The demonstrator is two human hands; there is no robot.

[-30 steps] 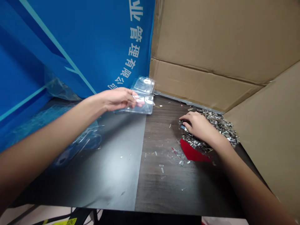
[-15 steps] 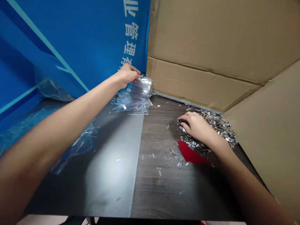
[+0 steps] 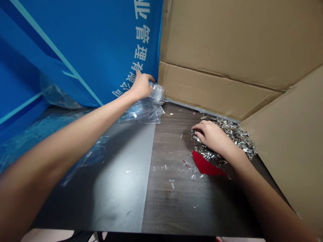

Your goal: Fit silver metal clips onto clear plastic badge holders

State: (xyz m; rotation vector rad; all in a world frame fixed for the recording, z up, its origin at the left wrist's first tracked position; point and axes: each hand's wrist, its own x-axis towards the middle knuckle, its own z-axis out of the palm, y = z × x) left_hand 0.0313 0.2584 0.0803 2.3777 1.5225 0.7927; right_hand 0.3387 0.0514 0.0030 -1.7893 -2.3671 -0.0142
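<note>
**Lot: clear blisters and silvery scrap, two hands**

Left hand (image 3: pixel 141 86): fingers closed on a clear plastic blister (image 3: pixel 156 93), tilted above a loose stack of blisters (image 3: pixel 141 115) on the dark table (image 3: pixel 121 181). Right hand (image 3: pixel 213 136): fingers curled into a heap of silvery scrap (image 3: pixel 239 139); any grip hidden. Adjacent: red sheet (image 3: pixel 205 164), cardboard panel (image 3: pixel 222 33), blue printed banner (image 3: pixel 88 50).
</note>
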